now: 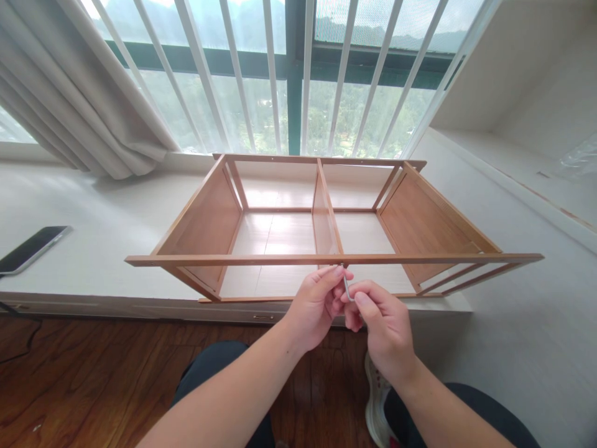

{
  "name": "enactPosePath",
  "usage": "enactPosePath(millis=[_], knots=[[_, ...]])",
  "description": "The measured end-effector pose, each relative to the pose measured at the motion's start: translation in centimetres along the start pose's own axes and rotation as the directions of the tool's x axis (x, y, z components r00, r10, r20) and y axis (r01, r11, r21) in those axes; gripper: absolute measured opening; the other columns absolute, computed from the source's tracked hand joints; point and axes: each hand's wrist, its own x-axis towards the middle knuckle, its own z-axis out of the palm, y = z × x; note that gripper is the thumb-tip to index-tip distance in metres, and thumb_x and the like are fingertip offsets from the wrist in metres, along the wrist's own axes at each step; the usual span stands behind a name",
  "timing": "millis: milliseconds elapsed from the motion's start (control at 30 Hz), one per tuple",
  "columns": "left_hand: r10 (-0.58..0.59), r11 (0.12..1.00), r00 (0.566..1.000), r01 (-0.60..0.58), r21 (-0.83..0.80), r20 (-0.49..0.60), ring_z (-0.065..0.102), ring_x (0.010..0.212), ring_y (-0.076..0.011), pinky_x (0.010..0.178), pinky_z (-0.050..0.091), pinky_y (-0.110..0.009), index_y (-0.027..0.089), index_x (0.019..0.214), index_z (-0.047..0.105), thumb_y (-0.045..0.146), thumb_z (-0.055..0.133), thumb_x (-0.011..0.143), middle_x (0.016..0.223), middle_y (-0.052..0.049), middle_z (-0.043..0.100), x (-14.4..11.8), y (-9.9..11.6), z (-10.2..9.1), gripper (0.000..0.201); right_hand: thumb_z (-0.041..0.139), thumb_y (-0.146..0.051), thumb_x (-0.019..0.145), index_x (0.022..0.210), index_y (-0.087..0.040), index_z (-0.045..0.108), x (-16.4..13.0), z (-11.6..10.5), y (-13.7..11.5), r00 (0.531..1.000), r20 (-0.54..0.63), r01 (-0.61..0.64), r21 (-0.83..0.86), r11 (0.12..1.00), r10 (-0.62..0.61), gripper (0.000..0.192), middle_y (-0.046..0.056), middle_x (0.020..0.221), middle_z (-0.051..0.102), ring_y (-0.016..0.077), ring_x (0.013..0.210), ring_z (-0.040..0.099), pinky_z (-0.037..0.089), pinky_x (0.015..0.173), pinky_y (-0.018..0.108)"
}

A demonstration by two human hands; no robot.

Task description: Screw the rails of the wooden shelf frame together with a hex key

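both hands meet just under the near rail of a wooden shelf frame [326, 211] that lies on its back on the white window ledge [102, 230]. the left hand [316, 306] has its fingers curled in narrow, thumb and forefinger pinched at the top of a small metal hex key [347, 289], right where the key meets the underside of the near rail at the middle divider. the right hand [383, 325] is closed around the lower part of the same key, forefinger and thumb pressed on its shaft, the other fingers folded in. the two hands touch each other at the fingertips — the key shows only as a short grey sliver between them.

the frame is open toward the room: two side panels, a thin divider down the centre, and slim rails front and back, with the far rail close to the window bars [298, 74].

a dark phone [32, 247] lies flat on the ledge well to the left, apart from the frame. a pale curtain [79, 93] hangs bunched at the upper left. below — dark trousers and a white shoe [375, 404] over the wooden floor [84, 373].
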Motion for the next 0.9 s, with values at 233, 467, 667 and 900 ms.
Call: enactPosePath(millis=[233,467,667,900], knots=[[0.039,0.999,0.999,-0.039,0.007,-0.014,0.043,0.041,-0.0048,0.041,0.036,-0.018,0.014,0.078,0.069,0.046,0.083,0.075,0.052,0.007,0.05,-0.03,0.02,-0.07,0.035,0.05,-0.035,0.103,0.08,-0.019,0.061,0.1,0.13,0.07,0.997,0.04,-0.066,0.168,0.984,0.06,0.03,-0.002,0.059,0.056,0.0111,0.052,0.048,0.039,0.052,0.024],[0.018,0.999,1.0,-0.018,0.028,0.006,0.044,0.044,-0.0067,0.045,0.037,-0.02,0.014,0.079,0.07,0.045,0.082,0.074,0.051,0.006,0.049,-0.13,-0.09,-0.15,0.034,0.052,-0.037,0.102,0.08,-0.019,0.059,-0.01,-0.06,0.22,1.0,0.02,-0.015,0.124,0.992,0.012,0.029,-0.003,0.059,0.056,0.0113,0.052,0.049,0.04,0.053,0.024],[0.035,0.999,0.999,-0.035,0.019,-0.007,0.041,0.046,-0.0057,0.047,0.033,-0.02,0.014,0.076,0.07,0.042,0.082,0.074,0.053,0.006,0.048,-0.32,0.08,0.12,0.031,0.06,-0.037,0.098,0.085,-0.021,0.057,-0.37,-0.63,0.52,0.998,-0.005,0.069,-0.06,0.996,-0.069,0.021,-0.003,0.064,0.057,0.0123,0.057,0.051,0.042,0.056,0.025],[-0.002,1.0,1.0,0.002,-0.016,0.011,0.041,0.05,-0.0068,0.05,0.033,-0.022,0.015,0.079,0.07,0.042,0.079,0.079,0.06,0.004,0.049,-0.26,-0.11,-0.13,0.029,0.066,-0.033,0.093,0.086,-0.022,0.056,-0.19,-0.57,0.04,0.99,-0.005,0.134,-0.227,0.965,-0.138,0.017,-0.002,0.07,0.06,0.0136,0.062,0.057,0.044,0.057,0.025]])
